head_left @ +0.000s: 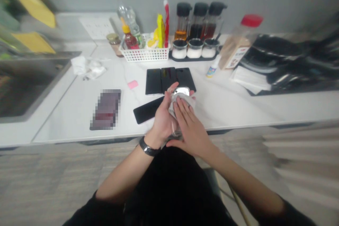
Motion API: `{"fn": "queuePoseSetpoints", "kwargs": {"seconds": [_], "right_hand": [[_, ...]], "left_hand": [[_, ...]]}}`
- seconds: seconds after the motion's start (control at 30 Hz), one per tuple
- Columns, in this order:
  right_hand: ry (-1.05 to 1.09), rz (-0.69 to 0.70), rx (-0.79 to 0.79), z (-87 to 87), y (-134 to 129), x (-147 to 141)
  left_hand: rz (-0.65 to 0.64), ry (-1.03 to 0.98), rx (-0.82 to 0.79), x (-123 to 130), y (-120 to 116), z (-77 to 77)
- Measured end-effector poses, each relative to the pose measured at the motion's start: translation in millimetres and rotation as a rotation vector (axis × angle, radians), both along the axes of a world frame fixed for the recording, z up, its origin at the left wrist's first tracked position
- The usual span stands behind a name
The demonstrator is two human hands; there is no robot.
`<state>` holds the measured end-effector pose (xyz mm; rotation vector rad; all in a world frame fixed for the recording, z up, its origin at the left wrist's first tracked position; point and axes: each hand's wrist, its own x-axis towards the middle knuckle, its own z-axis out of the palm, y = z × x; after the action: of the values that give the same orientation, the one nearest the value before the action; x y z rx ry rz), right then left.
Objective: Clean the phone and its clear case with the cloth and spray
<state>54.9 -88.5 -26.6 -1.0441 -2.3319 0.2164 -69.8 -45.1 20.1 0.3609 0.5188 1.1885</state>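
One bench (227, 109) bears three dark phones (153, 82) set together, one further black phone (147, 111) and one pixelated slab (106, 109). One pale phone (183, 90) and one white cloth (191, 101) are also there. Besides these: three black-topped bottles (200, 19), three small pots (195, 51), one basket (147, 55), one red-capped container (234, 50), one pink slip (132, 84), one wristwatch (149, 147) and one sink (29, 88).
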Motion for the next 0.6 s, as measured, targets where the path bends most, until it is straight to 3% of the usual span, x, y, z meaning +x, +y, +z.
{"fn": "queuePoseSetpoints", "kwargs": {"seconds": [0.13,0.33,0.5,0.57,0.6], "right_hand": [[0.040,-0.032,0.001,5.9,13,-9],[-0.013,0.120,-0.026,-5.8,-21,-1],[0.016,0.007,-0.018,-0.5,6,4],[0.030,0.018,-0.014,2.2,6,-3],[0.030,0.046,-0.018,2.5,0,-7]], "left_hand": [[0.048,-0.029,-0.058,7,-1,-5.1],[0.005,-0.018,0.080,-14,6,2.6],[0.000,-0.030,-0.107,15,-11,-11.8],[0.110,-0.023,-0.079,14,-11,-13.7],[0.098,-0.010,-0.052,8,-9,-12.3]]}}
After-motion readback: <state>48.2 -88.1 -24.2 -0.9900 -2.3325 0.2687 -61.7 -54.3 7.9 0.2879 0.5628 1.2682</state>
